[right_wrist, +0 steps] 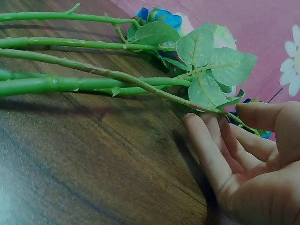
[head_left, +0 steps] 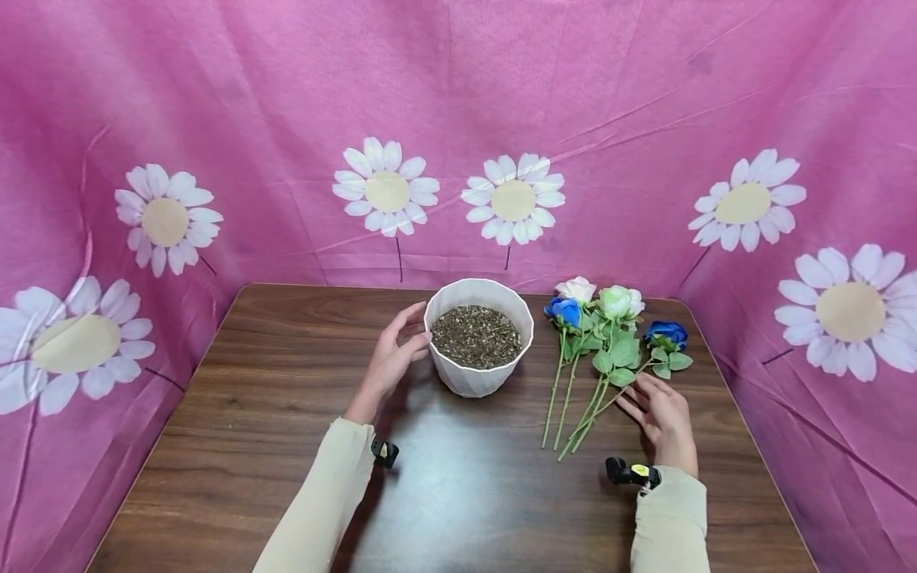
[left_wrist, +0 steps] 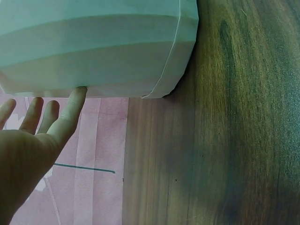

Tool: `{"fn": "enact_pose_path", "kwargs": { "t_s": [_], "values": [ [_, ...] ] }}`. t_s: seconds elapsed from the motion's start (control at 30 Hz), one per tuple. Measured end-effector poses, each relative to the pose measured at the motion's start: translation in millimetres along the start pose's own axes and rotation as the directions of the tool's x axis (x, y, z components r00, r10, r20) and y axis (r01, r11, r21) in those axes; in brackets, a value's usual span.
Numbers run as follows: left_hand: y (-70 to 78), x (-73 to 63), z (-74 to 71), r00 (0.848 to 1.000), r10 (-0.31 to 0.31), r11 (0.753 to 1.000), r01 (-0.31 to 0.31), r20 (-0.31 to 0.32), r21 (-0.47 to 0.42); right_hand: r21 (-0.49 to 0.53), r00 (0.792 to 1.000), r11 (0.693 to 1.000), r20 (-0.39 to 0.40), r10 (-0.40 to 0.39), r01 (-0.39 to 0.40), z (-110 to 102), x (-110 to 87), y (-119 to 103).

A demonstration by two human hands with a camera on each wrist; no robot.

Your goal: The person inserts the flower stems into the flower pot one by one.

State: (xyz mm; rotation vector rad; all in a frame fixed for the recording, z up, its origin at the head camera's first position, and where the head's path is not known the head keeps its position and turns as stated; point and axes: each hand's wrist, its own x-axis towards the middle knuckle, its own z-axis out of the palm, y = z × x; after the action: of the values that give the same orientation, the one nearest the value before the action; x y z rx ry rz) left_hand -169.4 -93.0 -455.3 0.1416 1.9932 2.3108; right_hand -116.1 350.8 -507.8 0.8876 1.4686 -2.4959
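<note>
A white faceted flowerpot [head_left: 473, 380] filled with dark soil [head_left: 476, 338] stands near the table's back. My left hand [head_left: 390, 358] is at its left side with fingers extended; in the left wrist view a fingertip [left_wrist: 80, 91] touches the pot wall [left_wrist: 108, 65]. Right of the pot lie several artificial roses with green stems. My right hand [head_left: 661, 414] is beside the blue rose [head_left: 666, 334] on the far right. In the right wrist view that rose's stem [right_wrist: 140, 84] runs between the thumb and the loosely bent fingers [right_wrist: 206, 147], which are spread apart around it.
Another blue rose [head_left: 564, 313], a pale pink rose [head_left: 576, 289] and greenish-white blooms [head_left: 620, 302] lie close together, stems toward the front. The brown wooden table [head_left: 458, 493] is bordered by a pink cloth [head_left: 451, 79] printed with white daisies.
</note>
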Motion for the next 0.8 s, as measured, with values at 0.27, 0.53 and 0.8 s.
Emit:
{"fn": "enact_pose_path", "kwargs": {
  "t_s": [0.27,0.53,0.8],
  "values": [
    [1.3,0.6,-1.4,1.000,0.010,1.000,-0.010,0.016,-0.006,0.029,0.998,0.999,-0.066,-0.018,0.020,3.5,4.6,-1.0],
    [0.1,1.1,-2.7,1.000,0.001,1.000,-0.001,0.022,-0.013,0.103,0.995,0.991,-0.065,-0.080,0.086,1.4,2.1,-1.5],
    [-1.7,1.6,-3.7,0.999,-0.003,1.000,0.004,0.045,-0.018,0.265,0.977,0.941,-0.021,-0.214,0.212,3.2,-1.6,-5.4]
  ]
}}
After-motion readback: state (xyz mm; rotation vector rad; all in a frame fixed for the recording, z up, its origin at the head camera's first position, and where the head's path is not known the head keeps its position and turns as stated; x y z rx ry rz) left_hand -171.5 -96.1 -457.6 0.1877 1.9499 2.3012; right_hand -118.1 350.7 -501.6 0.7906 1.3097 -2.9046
